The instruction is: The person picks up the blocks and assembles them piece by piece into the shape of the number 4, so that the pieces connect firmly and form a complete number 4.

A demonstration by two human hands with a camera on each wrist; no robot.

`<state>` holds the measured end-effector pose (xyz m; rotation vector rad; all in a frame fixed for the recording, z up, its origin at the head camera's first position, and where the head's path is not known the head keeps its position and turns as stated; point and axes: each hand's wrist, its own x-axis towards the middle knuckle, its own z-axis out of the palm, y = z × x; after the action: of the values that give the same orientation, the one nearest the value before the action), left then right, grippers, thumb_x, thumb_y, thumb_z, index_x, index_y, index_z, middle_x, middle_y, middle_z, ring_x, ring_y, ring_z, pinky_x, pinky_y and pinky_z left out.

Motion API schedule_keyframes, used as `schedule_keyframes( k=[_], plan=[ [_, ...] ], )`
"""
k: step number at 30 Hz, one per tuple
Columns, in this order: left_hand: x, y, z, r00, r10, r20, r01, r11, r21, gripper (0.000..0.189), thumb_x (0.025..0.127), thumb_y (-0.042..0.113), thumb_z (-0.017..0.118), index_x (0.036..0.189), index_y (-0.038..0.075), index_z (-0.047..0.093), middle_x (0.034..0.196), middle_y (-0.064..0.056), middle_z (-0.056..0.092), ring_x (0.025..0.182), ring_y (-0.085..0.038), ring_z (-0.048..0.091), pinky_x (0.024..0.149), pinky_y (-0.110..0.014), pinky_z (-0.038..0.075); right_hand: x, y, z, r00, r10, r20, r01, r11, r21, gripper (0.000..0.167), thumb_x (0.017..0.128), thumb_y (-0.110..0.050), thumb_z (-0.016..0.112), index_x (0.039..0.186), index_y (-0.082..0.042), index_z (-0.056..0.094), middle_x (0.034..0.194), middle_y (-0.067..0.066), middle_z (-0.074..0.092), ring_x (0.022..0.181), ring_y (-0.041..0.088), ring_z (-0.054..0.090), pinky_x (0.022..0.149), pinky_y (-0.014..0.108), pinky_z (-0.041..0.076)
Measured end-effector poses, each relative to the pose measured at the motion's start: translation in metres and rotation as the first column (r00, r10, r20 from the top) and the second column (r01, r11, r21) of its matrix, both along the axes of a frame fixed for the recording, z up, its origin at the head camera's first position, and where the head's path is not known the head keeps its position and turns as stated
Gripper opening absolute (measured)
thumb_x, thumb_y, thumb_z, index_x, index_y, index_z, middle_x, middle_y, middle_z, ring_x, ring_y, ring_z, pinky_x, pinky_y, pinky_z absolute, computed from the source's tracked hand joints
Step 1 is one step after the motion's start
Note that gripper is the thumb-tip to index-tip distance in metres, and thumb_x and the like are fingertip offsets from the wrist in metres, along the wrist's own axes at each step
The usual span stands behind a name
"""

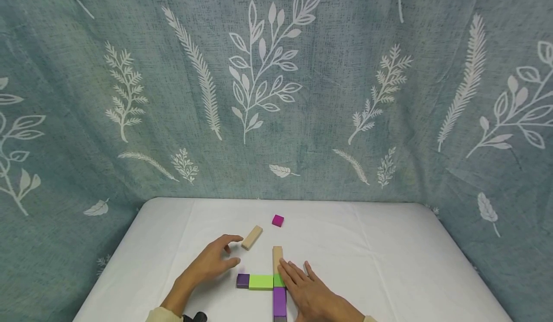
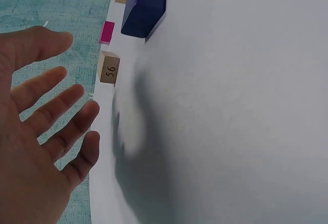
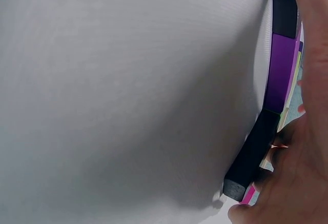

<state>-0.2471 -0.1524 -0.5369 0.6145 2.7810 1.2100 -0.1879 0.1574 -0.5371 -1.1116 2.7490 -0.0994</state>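
Fingers spread and holding nothing, my left hand (image 1: 211, 263) hovers beside a loose plain wooden block (image 1: 252, 237); its index fingertip overlaps the block's near end in the head view. In the left wrist view that block (image 2: 108, 67) shows "56" on its end. My right hand (image 1: 313, 293) lies with straight fingers along the right side of a row of blocks, fingertips at a plain wooden block (image 1: 277, 257) and a green block (image 1: 278, 280). Below them in the row comes a purple block (image 1: 280, 302). A lime green block (image 1: 261, 282) and a dark purple block (image 1: 243, 280) branch leftward.
A magenta block (image 1: 278, 220) lies alone farther back on the white-covered table (image 1: 389, 259). A greyish block (image 1: 280, 319) ends the row at the frame's bottom. Behind the table hangs a teal curtain (image 1: 319, 135) with white leaf prints.
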Motion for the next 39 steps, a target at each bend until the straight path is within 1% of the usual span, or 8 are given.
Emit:
schedule_keyframes(
  k=[6, 13, 18, 21, 26, 32, 35, 39],
  plan=[
    [-0.01, -0.001, 0.001, 0.999, 0.0, 0.034, 0.0, 1.0, 0.008, 0.054, 0.089, 0.017, 0.077, 0.139, 0.012, 0.058, 0.119, -0.009, 0.062, 0.095, -0.022, 0.056, 0.078, -0.042, 0.046, 0.0, 0.001, 0.0, 1.0, 0.015, -0.014, -0.015, 1.0, -0.013, 0.133, 0.07, -0.087, 0.061, 0.161, -0.002, 0.014, 0.167, 0.015, 0.014, 0.15, 0.032, 0.023, 0.113, 0.063, 0.024],
    [-0.016, -0.002, -0.001, 0.998, 0.021, 0.056, -0.022, 1.0, 0.004, 0.054, 0.089, 0.018, 0.077, 0.139, 0.012, 0.058, 0.118, -0.01, 0.062, 0.095, -0.023, 0.056, 0.077, -0.042, 0.046, 0.0, 0.001, 0.0, 1.0, 0.012, -0.002, -0.012, 1.0, -0.009, 0.132, 0.071, -0.086, 0.063, 0.161, -0.003, 0.013, 0.168, 0.014, 0.014, 0.151, 0.03, 0.022, 0.114, 0.062, 0.024],
    [-0.02, -0.001, -0.003, 0.997, 0.049, 0.067, -0.049, 0.999, -0.002, 0.055, 0.088, 0.019, 0.079, 0.139, 0.015, 0.058, 0.118, -0.008, 0.062, 0.095, -0.023, 0.056, 0.074, -0.04, 0.045, 0.001, 0.001, -0.002, 0.999, 0.023, -0.048, -0.024, 1.0, -0.019, 0.131, 0.072, -0.086, 0.062, 0.16, -0.001, 0.017, 0.166, 0.016, 0.018, 0.149, 0.032, 0.026, 0.112, 0.063, 0.027],
    [-0.024, -0.002, -0.005, 0.997, 0.043, 0.067, -0.043, 0.999, -0.002, 0.056, 0.088, 0.02, 0.079, 0.139, 0.014, 0.058, 0.121, -0.008, 0.061, 0.095, -0.023, 0.056, 0.075, -0.039, 0.045, 0.001, 0.001, -0.003, 0.997, 0.029, -0.07, -0.031, 0.999, -0.024, 0.13, 0.072, -0.086, 0.061, 0.16, 0.0, 0.018, 0.166, 0.017, 0.019, 0.149, 0.033, 0.028, 0.111, 0.064, 0.028],
    [-0.028, -0.002, -0.006, 0.998, 0.024, 0.066, -0.025, 1.0, 0.015, 0.057, 0.087, 0.021, 0.078, 0.14, 0.012, 0.057, 0.123, -0.009, 0.061, 0.094, -0.023, 0.056, 0.075, -0.039, 0.046, 0.001, 0.001, -0.002, 0.998, 0.025, -0.063, -0.026, 0.999, -0.019, 0.13, 0.072, -0.088, 0.059, 0.16, 0.0, 0.018, 0.166, 0.017, 0.018, 0.149, 0.032, 0.027, 0.112, 0.064, 0.028],
    [-0.032, -0.001, -0.006, 0.997, 0.028, 0.077, -0.028, 1.0, 0.002, 0.059, 0.085, 0.021, 0.08, 0.139, 0.013, 0.058, 0.116, -0.008, 0.061, 0.09, -0.021, 0.055, 0.071, -0.036, 0.045, 0.001, 0.001, -0.001, 0.999, 0.024, -0.046, -0.025, 0.999, -0.021, 0.13, 0.073, -0.088, 0.058, 0.16, 0.0, 0.017, 0.167, 0.016, 0.017, 0.149, 0.032, 0.027, 0.112, 0.064, 0.027],
    [-0.035, 0.0, -0.004, 0.997, 0.018, 0.078, -0.018, 1.0, -0.004, 0.06, 0.084, 0.02, 0.081, 0.139, 0.012, 0.058, 0.114, -0.008, 0.06, 0.088, -0.021, 0.054, 0.069, -0.036, 0.044, 0.002, 0.001, 0.0, 0.998, 0.026, -0.054, -0.027, 1.0, -0.017, 0.13, 0.073, -0.088, 0.058, 0.16, 0.0, 0.017, 0.166, 0.017, 0.017, 0.149, 0.032, 0.027, 0.112, 0.064, 0.028],
    [-0.04, 0.001, -0.001, 0.998, 0.0, 0.059, 0.001, 1.0, -0.017, 0.06, 0.083, 0.017, 0.082, 0.138, 0.009, 0.058, 0.112, -0.009, 0.06, 0.083, -0.019, 0.051, 0.066, -0.034, 0.043, 0.002, 0.0, 0.0, 0.998, 0.025, -0.056, -0.025, 1.0, -0.008, 0.13, 0.072, -0.088, 0.057, 0.16, 0.0, 0.017, 0.166, 0.016, 0.018, 0.149, 0.032, 0.027, 0.112, 0.064, 0.028]
  ],
)
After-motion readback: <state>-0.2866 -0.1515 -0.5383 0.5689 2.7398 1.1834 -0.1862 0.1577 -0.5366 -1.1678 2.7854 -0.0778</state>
